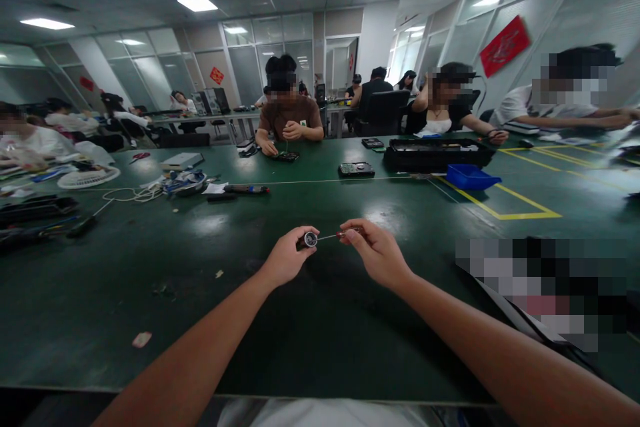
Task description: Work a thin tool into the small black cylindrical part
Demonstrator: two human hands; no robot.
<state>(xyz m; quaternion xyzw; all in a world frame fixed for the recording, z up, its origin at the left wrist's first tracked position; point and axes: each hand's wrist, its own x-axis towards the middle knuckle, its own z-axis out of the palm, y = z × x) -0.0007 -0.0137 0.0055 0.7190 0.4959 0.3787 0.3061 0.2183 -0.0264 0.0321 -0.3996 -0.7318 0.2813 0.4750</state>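
Between the thumb and fingers of my left hand [286, 259] is a small round part [311, 239] with a silvery rim and a dark inside, its open face turned toward me. My right hand [379, 252] grips a screwdriver [329, 237] with a thin metal shaft and a reddish handle, mostly covered by the fingers. The shaft points left and its tip meets the rim of the round part or lies just at it; I cannot tell whether it goes inside. Both hands are raised over the green table [280, 340].
Ahead lie a hard drive [356, 169], a long black housing [437, 155] and a blue tray [471, 177]. Left of them are a dark tool with a red tip [247, 189] and bundled cables [183, 182]. A co-worker [290, 117] works opposite. Paper scraps [142, 339] lie nearer me.
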